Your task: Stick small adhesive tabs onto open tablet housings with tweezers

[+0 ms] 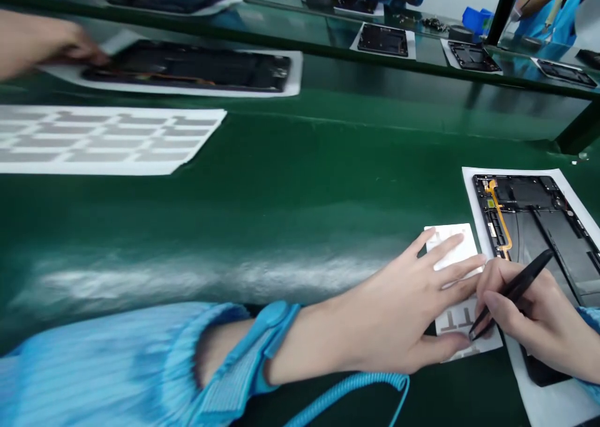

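My left hand (417, 302) lies spread over a small white sheet (457, 246), fingers stretched out and pressing on it. Grey T-shaped adhesive pieces (462, 317) show on the sheet's lower part. In my right hand (529, 308) is a pair of black tweezers (520, 286), tips down on the sheet close to my left thumb. Whether the tips grip a piece cannot be seen. Under and beyond my right hand is an opened black tablet (520, 195) with an orange flex cable (503, 221). It rests on white paper (473, 195); my right hand hides part of it.
A sheet of grey labels (107, 142) lies at the left. Behind it, another person's hand (60, 42) touches a second tablet (210, 70). More tablets (382, 39) stand on the raised shelf. A blue coiled cord (351, 392) runs below my blue wrist strap (257, 352).
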The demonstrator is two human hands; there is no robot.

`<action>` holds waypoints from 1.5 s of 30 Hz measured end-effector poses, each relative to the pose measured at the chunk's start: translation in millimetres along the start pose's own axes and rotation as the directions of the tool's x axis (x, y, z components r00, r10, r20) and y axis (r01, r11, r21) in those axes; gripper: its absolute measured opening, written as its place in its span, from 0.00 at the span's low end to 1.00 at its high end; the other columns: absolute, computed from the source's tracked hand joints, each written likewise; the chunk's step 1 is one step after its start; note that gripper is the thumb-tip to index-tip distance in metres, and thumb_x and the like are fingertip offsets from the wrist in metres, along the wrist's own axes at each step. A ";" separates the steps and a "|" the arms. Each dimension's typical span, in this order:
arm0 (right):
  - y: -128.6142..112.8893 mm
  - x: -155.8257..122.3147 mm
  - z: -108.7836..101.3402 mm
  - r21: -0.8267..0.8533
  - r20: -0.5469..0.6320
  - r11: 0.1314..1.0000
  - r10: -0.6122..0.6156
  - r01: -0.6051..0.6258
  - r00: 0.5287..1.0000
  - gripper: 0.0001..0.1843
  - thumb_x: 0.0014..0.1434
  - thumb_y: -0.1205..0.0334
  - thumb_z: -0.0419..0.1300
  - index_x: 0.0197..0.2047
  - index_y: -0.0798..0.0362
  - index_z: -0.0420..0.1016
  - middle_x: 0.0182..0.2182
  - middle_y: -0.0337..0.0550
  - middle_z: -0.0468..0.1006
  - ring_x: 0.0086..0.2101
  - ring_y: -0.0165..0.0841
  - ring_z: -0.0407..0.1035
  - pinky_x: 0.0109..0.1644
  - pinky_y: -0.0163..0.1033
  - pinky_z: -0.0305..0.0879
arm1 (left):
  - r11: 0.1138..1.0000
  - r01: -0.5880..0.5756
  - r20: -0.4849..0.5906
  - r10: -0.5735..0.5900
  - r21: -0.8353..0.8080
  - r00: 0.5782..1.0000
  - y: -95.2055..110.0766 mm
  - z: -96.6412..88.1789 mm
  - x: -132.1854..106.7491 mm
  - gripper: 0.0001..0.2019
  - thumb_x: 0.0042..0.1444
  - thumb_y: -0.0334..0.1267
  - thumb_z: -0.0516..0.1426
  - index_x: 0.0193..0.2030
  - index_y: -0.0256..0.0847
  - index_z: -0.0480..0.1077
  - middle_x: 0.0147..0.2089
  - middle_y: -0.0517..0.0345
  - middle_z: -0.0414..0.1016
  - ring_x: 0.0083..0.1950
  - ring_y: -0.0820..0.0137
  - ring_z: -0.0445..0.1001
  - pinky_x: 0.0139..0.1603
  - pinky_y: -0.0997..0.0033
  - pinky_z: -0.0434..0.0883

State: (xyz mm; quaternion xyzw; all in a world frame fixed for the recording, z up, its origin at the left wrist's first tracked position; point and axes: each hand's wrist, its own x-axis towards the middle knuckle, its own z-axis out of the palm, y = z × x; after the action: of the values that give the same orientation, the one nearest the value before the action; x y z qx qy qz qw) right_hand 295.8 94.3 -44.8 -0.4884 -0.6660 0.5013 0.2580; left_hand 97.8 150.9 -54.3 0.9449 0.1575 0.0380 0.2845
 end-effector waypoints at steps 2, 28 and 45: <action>-1.3 1.6 0.7 -0.035 -0.019 0.999 -0.021 0.020 1.000 0.11 0.65 0.65 0.49 0.29 0.51 0.62 0.26 0.38 0.69 0.27 0.30 0.69 0.30 0.33 0.69 | 1.000 0.000 0.004 0.000 0.009 1.000 0.4 -0.6 0.6 0.23 0.63 0.45 0.56 0.62 0.37 0.63 0.68 0.49 0.58 0.68 0.44 0.52 0.65 0.41 0.49; -0.9 6.4 -2.1 0.073 0.069 0.991 0.109 -0.114 0.992 0.12 0.67 0.61 0.50 0.30 0.51 0.61 0.23 0.37 0.72 0.24 0.30 0.73 0.29 0.32 0.68 | 1.000 0.017 0.013 -0.017 -0.002 1.000 -0.3 1.1 1.9 0.26 0.62 0.45 0.56 0.64 0.36 0.61 0.68 0.49 0.58 0.71 0.44 0.47 0.67 0.39 0.48; -23.6 -22.0 -15.9 0.378 -0.143 0.925 0.097 -0.036 0.985 0.15 0.64 0.51 0.59 0.31 0.52 0.71 0.30 0.39 0.72 0.29 0.30 0.74 0.32 0.33 0.74 | 0.990 -0.059 -0.012 0.061 0.127 0.998 -11.5 5.9 -3.6 0.30 0.63 0.39 0.51 0.70 0.32 0.50 0.71 0.41 0.51 0.72 0.40 0.43 0.64 0.30 0.47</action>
State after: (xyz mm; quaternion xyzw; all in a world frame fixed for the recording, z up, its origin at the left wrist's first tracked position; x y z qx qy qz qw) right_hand 308.4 80.3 -14.1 -0.4912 -0.5186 0.5867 0.3815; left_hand 92.2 155.7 -65.5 0.9650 0.1335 0.0438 0.2214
